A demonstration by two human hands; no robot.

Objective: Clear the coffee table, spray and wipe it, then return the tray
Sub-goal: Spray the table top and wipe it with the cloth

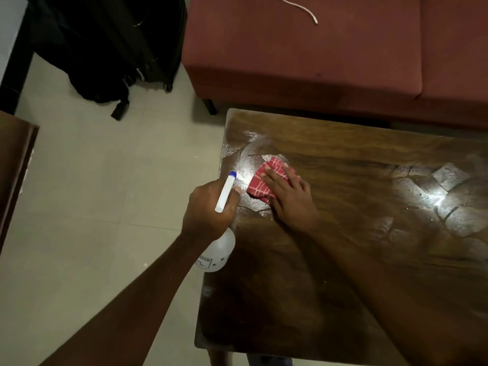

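Note:
The dark wooden coffee table (356, 260) fills the right half of the view, its top wet with spray near the far left corner. My left hand (208, 210) grips a white spray bottle (219, 252) with a blue-tipped nozzle, held at the table's left edge. My right hand (287, 194) lies flat on a folded red checked cloth (266, 178), pressing it onto the wet patch. No tray is in view.
A red sofa (330, 54) stands just behind the table, with a white cord (303, 9) lying on it. A black bag (105, 46) sits on the tiled floor at the back left. Dark wooden furniture (13, 167) juts in at the left edge.

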